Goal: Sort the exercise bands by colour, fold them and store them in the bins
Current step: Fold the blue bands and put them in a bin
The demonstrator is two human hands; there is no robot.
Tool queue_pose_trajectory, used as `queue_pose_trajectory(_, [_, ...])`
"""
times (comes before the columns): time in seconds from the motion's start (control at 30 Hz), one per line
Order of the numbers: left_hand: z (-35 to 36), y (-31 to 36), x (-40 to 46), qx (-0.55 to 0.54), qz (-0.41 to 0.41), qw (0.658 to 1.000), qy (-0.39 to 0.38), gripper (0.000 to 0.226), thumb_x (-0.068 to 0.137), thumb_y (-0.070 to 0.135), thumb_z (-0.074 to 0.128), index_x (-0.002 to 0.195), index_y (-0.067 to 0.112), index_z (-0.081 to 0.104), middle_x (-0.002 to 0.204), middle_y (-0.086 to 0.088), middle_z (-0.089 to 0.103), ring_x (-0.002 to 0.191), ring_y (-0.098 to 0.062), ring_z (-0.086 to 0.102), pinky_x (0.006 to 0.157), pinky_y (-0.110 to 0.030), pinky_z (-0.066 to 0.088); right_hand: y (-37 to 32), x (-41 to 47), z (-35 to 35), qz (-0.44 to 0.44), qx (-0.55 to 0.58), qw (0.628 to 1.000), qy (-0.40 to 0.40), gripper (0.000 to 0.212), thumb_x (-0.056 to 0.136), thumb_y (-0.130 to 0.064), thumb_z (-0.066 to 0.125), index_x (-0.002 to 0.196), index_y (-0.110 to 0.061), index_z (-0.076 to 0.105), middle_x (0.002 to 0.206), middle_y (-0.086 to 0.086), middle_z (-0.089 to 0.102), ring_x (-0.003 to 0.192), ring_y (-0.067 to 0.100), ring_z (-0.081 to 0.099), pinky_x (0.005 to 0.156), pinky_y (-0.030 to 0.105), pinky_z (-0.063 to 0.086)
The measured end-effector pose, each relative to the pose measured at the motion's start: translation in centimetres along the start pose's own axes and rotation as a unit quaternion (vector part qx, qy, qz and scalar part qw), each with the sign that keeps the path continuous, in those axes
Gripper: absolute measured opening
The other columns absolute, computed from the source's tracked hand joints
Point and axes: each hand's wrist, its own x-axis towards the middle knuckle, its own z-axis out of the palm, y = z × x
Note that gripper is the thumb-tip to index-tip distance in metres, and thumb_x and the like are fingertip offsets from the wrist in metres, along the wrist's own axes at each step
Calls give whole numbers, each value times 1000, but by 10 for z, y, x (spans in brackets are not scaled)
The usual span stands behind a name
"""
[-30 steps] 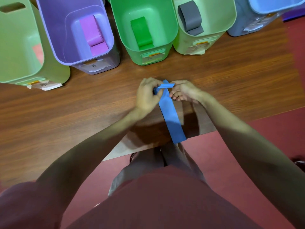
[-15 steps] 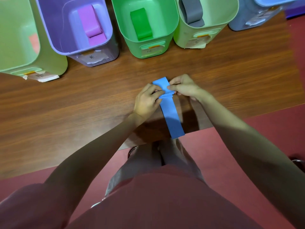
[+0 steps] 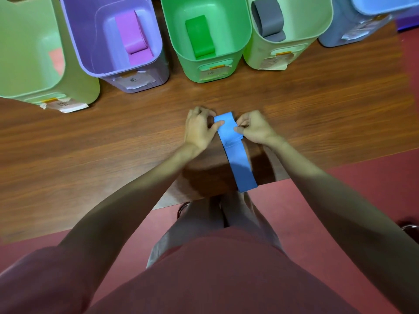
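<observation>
I see the blue exercise band (image 3: 235, 152) lying flat on the wooden table (image 3: 90, 150), its far end folded over between my hands. My left hand (image 3: 199, 128) pinches its left edge; my right hand (image 3: 254, 129) pinches its right edge.

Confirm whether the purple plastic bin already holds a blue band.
No, the purple plastic bin holds only a folded pink band.

Sorting station indoors: labelled plastic bins (image 3: 210, 41) on wooden table (image 3: 317, 105) (red floor (image 3: 340, 200)).
</observation>
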Motion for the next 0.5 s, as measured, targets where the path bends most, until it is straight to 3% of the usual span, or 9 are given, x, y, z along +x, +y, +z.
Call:
queue_pose_trajectory(0.1, [3,4,3,21,-2,1000,-17,38,79,35,72,109,13,63,111,-7,56,109,-23,46,94,-28,37,0,-3,2,-10,-28,999,30,18,82,-11,68,98,-2,69,97,11,70,83,11,58,73,20,44])
queue_pose_trajectory(0.23, [3,11,9,43,-18,998,-38,33,79,29,72,105,12,59,112,-8,55,110,-26,44,95,-34,39,-2,-7,6,-7,-50,997,56,21,77,-14,74,95,-6,67,94,10,70,88,18,64,78,28,51])
queue_pose_trajectory(0.37, [3,21,10,59,19,996,-63,22,82,14,68,97,8,54,101,-9,61,101,-28,51,83,-32,36,2,-16,5,-14,-57,993,104,22,73,-16,78,89,-12,63,84,2,62,78,16,59,72,30,50])
queue_pose_trajectory(0.5, [-1,19,6,9,40,999,-28,17,82,5,62,95,6,51,91,-7,58,89,-23,51,70,-26,29,6,-23,5,-47,-26,997,48,15,77,-6,72,91,-7,71,87,11,69,71,12,57,62,7,42])
